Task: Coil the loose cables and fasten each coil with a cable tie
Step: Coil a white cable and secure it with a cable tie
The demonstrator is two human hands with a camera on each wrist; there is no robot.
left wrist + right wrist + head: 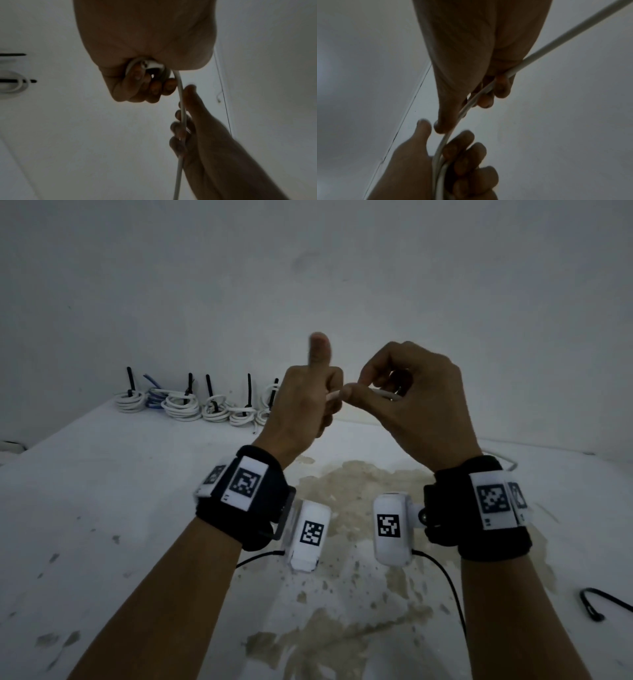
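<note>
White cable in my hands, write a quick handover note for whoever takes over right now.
Left hand: fingers curled round the first loops of the white cable, thumb up.
Right hand: pinches the same cable close beside the left grip, feeding it; the rest trails off to the right.
Done: a row of tied coils at the table's far edge, black tie tails sticking up.
Left: finish winding this coil, then fasten it. A loose black cable tie lies on the table at right.
</note>
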